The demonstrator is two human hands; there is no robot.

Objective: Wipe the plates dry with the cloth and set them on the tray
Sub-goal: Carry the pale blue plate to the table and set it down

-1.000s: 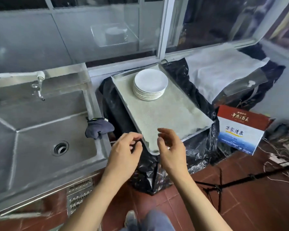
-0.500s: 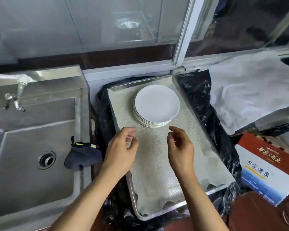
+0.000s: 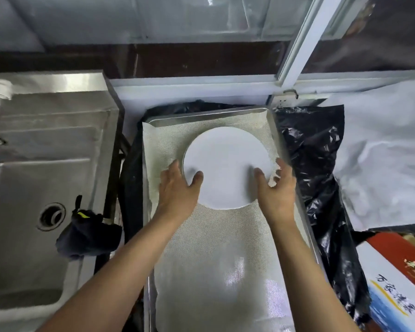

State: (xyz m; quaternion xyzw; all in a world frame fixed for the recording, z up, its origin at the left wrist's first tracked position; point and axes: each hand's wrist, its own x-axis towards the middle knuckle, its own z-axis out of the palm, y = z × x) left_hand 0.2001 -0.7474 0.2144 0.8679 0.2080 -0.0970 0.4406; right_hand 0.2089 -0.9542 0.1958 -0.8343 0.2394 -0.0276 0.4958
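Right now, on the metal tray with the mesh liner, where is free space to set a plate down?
The near half of the mesh-lined metal tray, between the white plate stack and the near rim, is bare. The far half is crowded: the stack fills it, with the left hand and right hand at its sides.

plates (image 3: 225, 164): smooth white ceramic | tray (image 3: 274, 130): metal, woven mesh liner | sink (image 3: 34, 144): brushed steel

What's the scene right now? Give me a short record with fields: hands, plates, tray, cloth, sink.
left hand: thumb on top plate, fingers at its left edge
right hand: thumb on top plate, fingers at its right edge
plates: white stack on tray's far half
tray: metal, mesh-lined
cloth: dark, draped over sink edge
sink: steel, left of tray
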